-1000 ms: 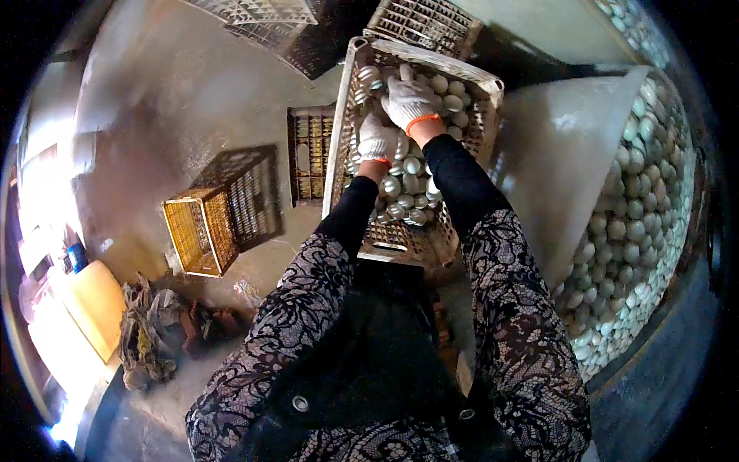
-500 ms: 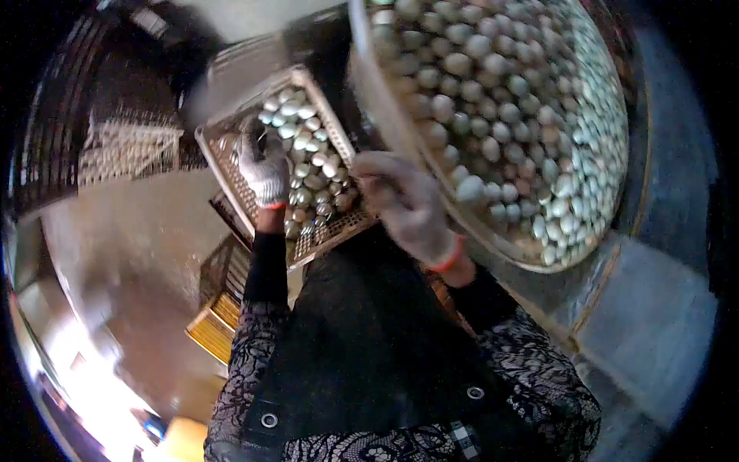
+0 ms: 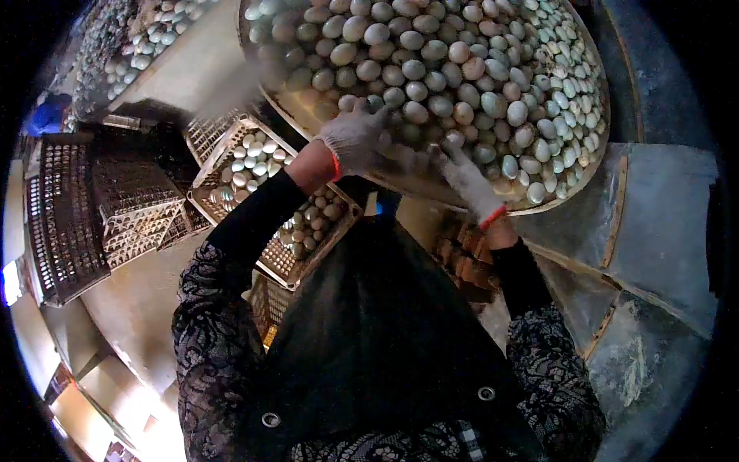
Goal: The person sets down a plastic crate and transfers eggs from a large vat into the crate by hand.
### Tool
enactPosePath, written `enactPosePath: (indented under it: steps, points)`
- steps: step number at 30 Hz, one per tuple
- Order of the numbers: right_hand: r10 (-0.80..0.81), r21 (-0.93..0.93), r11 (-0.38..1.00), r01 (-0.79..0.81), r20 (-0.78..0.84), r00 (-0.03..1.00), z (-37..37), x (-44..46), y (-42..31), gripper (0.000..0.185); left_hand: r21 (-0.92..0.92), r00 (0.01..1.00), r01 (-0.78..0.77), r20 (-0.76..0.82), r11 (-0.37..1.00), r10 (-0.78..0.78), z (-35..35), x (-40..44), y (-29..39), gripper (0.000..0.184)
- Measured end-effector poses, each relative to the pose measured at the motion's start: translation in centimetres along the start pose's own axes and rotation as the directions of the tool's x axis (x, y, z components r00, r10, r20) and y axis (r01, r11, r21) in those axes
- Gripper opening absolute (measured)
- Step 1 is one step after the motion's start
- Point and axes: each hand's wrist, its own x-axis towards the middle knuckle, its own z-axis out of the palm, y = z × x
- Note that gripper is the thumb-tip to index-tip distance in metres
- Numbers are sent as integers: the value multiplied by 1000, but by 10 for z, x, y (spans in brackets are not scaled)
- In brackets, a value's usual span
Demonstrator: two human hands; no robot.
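My left hand (image 3: 356,142), in a white knit glove with an orange cuff, reaches over the near rim of a large round tub (image 3: 308,123). Its fingers are spread at the nearest eggs (image 3: 416,113). In a matching glove, my right hand (image 3: 469,183) is farther right along the same rim, fingers stretched toward the eggs. Neither hand visibly lifts an egg, though some fingertips are blurred. Pale, bluish and brownish eggs cover most of the tub. Left of it, a plastic crate (image 3: 283,275) holds more eggs, partly hidden by my left forearm.
Dark slotted crates (image 3: 69,215) stand at the left, beside a lighter crate (image 3: 138,235). Another mass of eggs (image 3: 158,35) lies at the upper left. Grey slabs (image 3: 654,231) flank the tub on the right. My black apron (image 3: 377,331) fills the lower middle.
My left hand has moved out of the crate and right to the tub's eggs. My right hand has shifted right, to the tub's near edge. The view has turned, showing more crates.
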Motion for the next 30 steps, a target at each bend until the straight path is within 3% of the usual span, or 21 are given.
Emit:
enactPosePath:
  steps: [2,3,5,6,8,9,10,12,14,15,16,17,18,19,20,21,23,26,27,29,30]
  points:
    - [84,258,962,-90,36,996,11,12,-5,55,-4,999,33,-4,999,-33,12,6,4,101]
    - [79,268,959,-89,47,996,23,19,0,55,-62,999,-34,-10,998,34,24,11,3,101]
    - [232,571,803,-170,-36,972,35,29,-4,54,-123,994,-104,-29,987,102,34,18,5,101]
    - [233,572,802,-174,-30,972,33,29,-14,54,-170,996,-85,-40,982,79,35,18,9,101]
    - [354,658,673,-339,116,928,21,25,-39,51,-223,998,-62,-45,973,53,36,17,13,101]
    - [355,656,673,-342,120,927,27,23,-28,51,-179,991,-81,-119,981,61,37,18,13,91]
    - [169,647,752,-124,-7,986,34,22,-18,47,-133,979,-97,-193,986,70,37,18,14,82]
    - [-32,607,788,103,-127,991,33,23,-9,44,-167,986,-61,-161,984,34,34,19,14,86]
    - [105,317,944,-89,-33,994,19,27,-13,36,-202,992,-21,-124,979,-4,38,21,12,90]
    - [105,317,944,-90,-30,994,23,31,-11,36,-187,984,-55,-178,981,21,44,24,9,78]
    - [254,523,829,-199,-35,966,29,35,-8,35,-170,972,-90,-230,981,49,49,27,5,65]
    - [394,701,658,-277,-7,919,32,37,-5,34,-170,972,-89,-229,981,48,53,31,0,65]
    - [394,700,658,-278,-6,919,28,35,-10,34,-216,976,-104,-211,971,58,52,32,0,61]
    - [182,360,923,-138,-92,979,21,32,-16,36,-263,979,-118,-192,957,68,52,33,0,58]
    - [-56,-44,998,52,-84,995,16,30,-20,40,-263,979,-118,-194,957,68,52,33,1,58]
    - [-57,-45,998,54,-83,995,16,31,-19,40,-230,975,-119,-209,966,71,52,32,2,57]
    - [107,491,863,-120,55,993,17,39,-12,49,-197,972,-115,-222,974,70,51,35,1,56]
    - [-9,370,929,25,-45,999,33,42,28,50,-191,986,-57,-162,980,26,38,37,3,53]
    - [-49,326,943,72,-78,996,34,40,29,50,-272,992,-47,-124,961,14,27,35,7,65]
    - [-88,-23,996,87,-64,994,30,36,30,50,-350,996,-33,-85,936,3,21,33,9,77]
    - [-89,-22,996,88,-63,994,28,34,25,50,-394,997,-42,-70,918,15,22,33,7,75]
